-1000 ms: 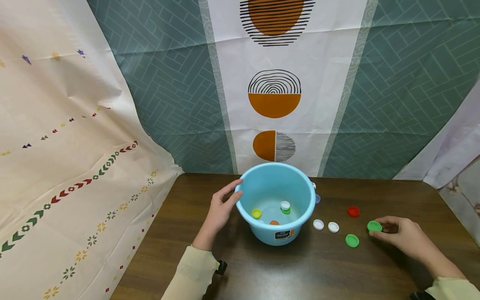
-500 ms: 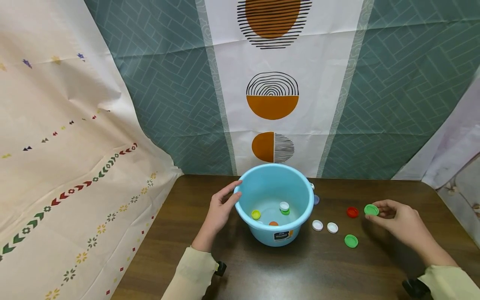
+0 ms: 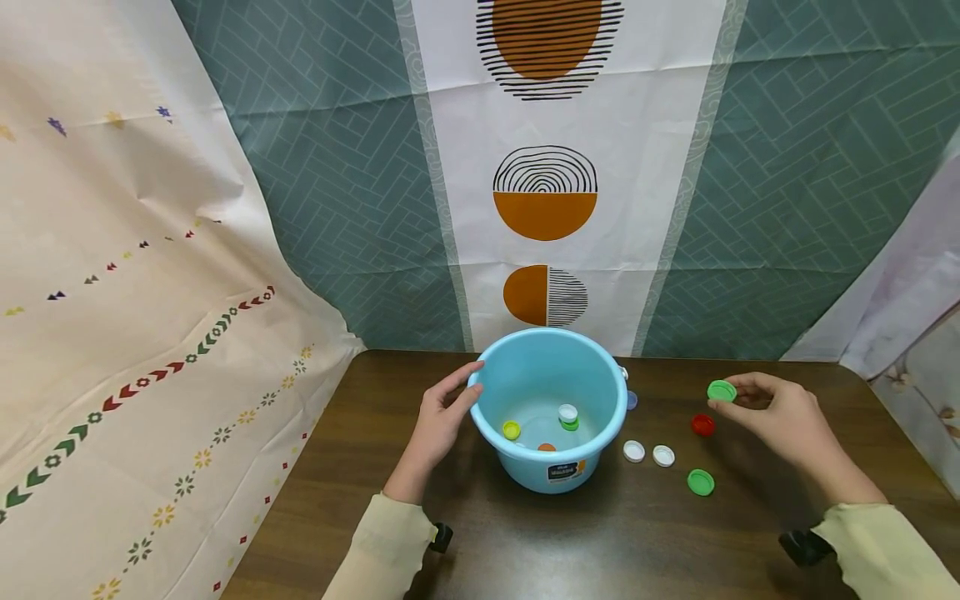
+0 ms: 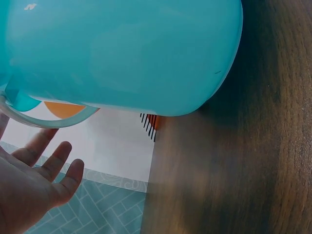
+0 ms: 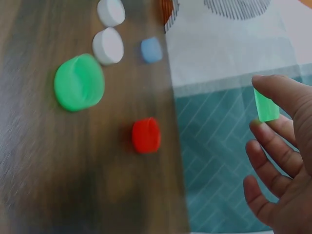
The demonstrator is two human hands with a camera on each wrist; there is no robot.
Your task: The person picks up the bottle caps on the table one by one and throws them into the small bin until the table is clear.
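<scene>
Right hand (image 3: 783, 419): thumb and fingertips pinched about a green cap (image 3: 722, 392), held raised off the table, with the other fingers loosely bent and apart in the right wrist view. Left hand (image 3: 442, 412): spread, its thumb and a fingertip touching the left rim of a bucket, the remaining fingers extended outside it. Bucket (image 3: 552, 475): pale blue, upright, with a dark printed label (image 3: 566, 472) on its front. Contents of the bucket: one yellow cap (image 3: 512, 430); one white cap (image 3: 567, 412), overlapping a lower green cap (image 3: 570, 425); one orange cap (image 3: 547, 447), partly hidden by the near rim. Loose pieces, all to the right of the bucket: one bluish cap (image 3: 632, 400), just beside it and partly covered by its side; two white caps (image 3: 633, 452), set near each other; one loose green cap (image 3: 701, 482), nearest the viewer; one red cap (image 3: 702, 425), below the held piece in the head view. Support: a dark brown wooden table (image 3: 540, 550). Surroundings: behind, a teal and white hanging (image 3: 360, 192) with orange and black circular motifs; at left, a cream cloth (image 3: 150, 333) bearing small coloured motifs. Clothing: two pale sleeves (image 3: 386, 546), each with a black item at the wrist.
</scene>
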